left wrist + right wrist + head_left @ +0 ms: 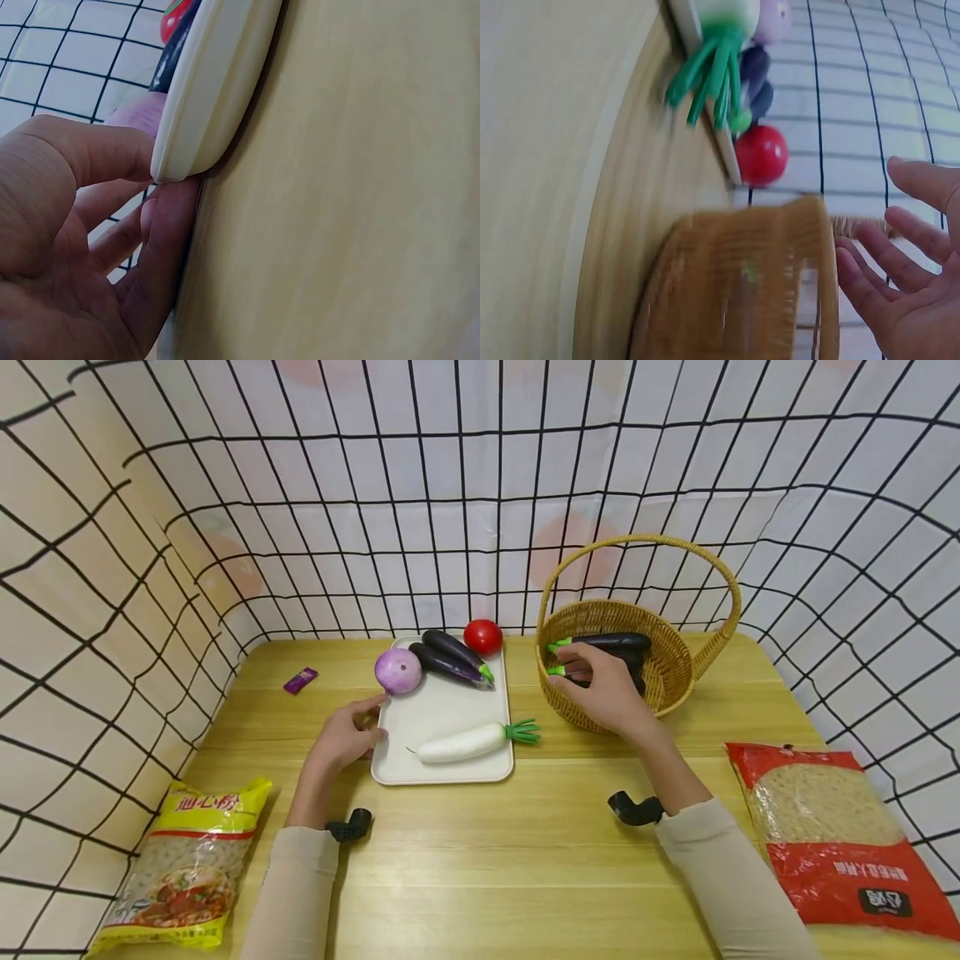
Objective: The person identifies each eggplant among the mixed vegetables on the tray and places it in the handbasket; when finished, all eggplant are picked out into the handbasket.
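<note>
three sides of black wire grid [380, 436] box this in, with pale cloth [442, 468] behind showing faded orangey blobs. table [465, 860] is light yellowish wood with long grain lines, kinda shiny near the front.

far left, a yellow bag [191, 852] with a food pic lies at the front, and a small purple packet [301, 681] sits further back. next is the left hand [347, 737], pinching the left edge of a white tray [401, 714] that's flat on the wood. on it: purple onion [398, 672], two eggplants [450, 665] side by side, and a white radish [461, 744] with its leaves poking past the right edge. red tomato [483, 637] is at the back right corner.

right of that, a wicker basket [562, 704] with more eggplants [611, 641] inside. right hand [600, 689] is over its rim, fingers loose, gripping nothing. far right, a red bag [832, 827] lies by the grid.
</note>
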`<state>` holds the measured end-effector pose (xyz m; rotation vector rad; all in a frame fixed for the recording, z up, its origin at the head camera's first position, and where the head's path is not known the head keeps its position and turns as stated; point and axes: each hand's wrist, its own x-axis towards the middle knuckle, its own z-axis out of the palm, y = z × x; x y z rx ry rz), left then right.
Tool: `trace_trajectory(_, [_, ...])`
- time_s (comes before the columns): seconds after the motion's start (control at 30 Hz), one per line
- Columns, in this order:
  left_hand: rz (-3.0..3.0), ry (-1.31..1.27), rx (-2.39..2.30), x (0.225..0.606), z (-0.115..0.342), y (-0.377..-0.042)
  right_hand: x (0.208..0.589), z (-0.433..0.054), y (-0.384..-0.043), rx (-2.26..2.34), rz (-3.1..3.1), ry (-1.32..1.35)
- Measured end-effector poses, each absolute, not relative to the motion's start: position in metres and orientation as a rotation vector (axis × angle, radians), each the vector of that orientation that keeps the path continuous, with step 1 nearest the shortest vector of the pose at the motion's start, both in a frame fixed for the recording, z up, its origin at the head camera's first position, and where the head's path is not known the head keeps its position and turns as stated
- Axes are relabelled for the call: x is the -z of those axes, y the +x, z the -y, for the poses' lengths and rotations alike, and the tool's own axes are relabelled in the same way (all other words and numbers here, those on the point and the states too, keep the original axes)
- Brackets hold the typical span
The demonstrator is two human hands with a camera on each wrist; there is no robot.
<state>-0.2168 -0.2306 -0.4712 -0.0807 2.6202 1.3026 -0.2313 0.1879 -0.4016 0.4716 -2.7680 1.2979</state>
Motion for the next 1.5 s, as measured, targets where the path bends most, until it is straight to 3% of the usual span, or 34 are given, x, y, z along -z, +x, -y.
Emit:
trace_trajectory(0.53, [-2.627, -0.064, -1.309, 0.471, 0.232, -0.218, 0.423, -0.112, -0.252, -1.546, 2.786, 0.548])
trace_trajectory(1.5, [-2.621, -0.064, -1.314, 0.472, 0.231, -0.217, 0.461, -0.083, -0.285, -1.421, 2.898, 0.461])
